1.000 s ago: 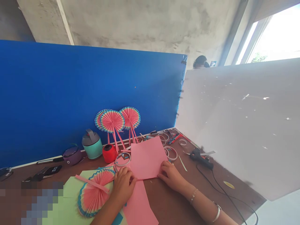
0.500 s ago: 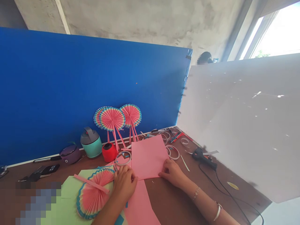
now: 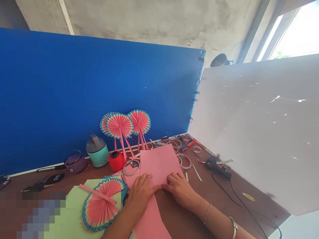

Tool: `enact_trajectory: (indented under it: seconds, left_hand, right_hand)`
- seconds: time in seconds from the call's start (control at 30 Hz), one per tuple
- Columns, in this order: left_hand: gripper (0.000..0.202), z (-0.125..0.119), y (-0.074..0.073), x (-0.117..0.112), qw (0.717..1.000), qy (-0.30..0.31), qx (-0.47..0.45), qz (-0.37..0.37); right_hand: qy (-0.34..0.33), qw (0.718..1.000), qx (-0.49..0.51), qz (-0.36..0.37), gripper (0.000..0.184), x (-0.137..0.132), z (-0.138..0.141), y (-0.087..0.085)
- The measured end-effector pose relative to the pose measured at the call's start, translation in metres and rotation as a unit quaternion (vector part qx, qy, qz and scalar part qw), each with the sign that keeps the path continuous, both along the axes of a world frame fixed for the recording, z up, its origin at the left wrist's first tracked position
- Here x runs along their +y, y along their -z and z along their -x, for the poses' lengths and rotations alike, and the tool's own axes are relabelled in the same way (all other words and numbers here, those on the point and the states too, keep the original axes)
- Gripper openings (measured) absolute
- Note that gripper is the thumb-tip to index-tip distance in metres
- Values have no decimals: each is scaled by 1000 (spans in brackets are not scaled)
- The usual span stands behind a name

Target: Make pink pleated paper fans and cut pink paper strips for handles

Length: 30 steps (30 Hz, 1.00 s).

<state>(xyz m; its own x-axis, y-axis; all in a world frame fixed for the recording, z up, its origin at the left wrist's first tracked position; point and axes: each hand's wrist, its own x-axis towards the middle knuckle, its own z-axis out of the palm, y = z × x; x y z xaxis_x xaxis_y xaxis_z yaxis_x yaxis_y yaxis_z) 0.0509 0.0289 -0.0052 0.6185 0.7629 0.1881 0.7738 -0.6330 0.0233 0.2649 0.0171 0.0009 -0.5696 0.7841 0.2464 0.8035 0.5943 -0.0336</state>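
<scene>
A pink paper sheet [image 3: 157, 162] lies folded on the brown table [image 3: 189, 212]. My left hand [image 3: 141, 194] presses flat on its near left edge, fingers stretched toward the middle. My right hand [image 3: 178, 187] presses down on the near fold beside it, fingers curled onto the paper; the fingertips of both hands nearly meet. A second pink sheet [image 3: 152, 222] lies under my left wrist. A finished pink pleated fan with a blue rim [image 3: 99, 207] rests on light green paper [image 3: 67, 215] to the left.
Two or more finished fans [image 3: 119, 126] lean on the blue partition [image 3: 87, 93]. A teal container [image 3: 97, 154], red thread spool [image 3: 116, 161], tape rings [image 3: 184, 161], and a black glue gun [image 3: 218, 167] with cord lie around. A white board [image 3: 261, 126] stands right.
Both hands have slid toward each other along the near edge of the pink sheet; my left hand went from curled at the left corner to stretched flat near the middle.
</scene>
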Motion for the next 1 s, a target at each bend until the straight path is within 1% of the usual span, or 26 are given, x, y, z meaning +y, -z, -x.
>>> enact_trajectory:
  seconds: [0.07,0.13,0.27,0.43,0.57,0.73,0.87,0.93,1.0]
  left_hand:
    - [42,0,-1,0,1000,3,5,2]
    - [40,0,-1,1,1000,5,5,6]
    - [38,1,-3,0,1000,4,17,17]
    - [39,2,-9,-8,997,-4,62,36]
    - [36,2,-11,-17,993,-19,113,7]
    - [31,2,-4,-24,988,-45,143,-36]
    - [27,2,-1,-24,987,-74,141,-7]
    - [27,2,-3,-24,987,-87,137,14]
    - [28,2,-7,-23,987,-87,130,30]
  right_hand:
    - [-21,1000,-9,0,27,1,0,1]
    - [-22,1000,-13,7,26,1,0,1]
    - [4,1000,-10,21,24,-3,-1,0]
    - [45,999,-14,19,26,-9,-7,-1]
    - [74,997,-15,31,26,-11,-14,-4]
    - [107,993,-29,48,24,-10,-21,-9]
    - [129,990,-4,58,25,-10,-25,-12]
    - [129,990,13,63,28,-11,-27,-13]
    - [123,989,35,74,30,-10,-29,-15]
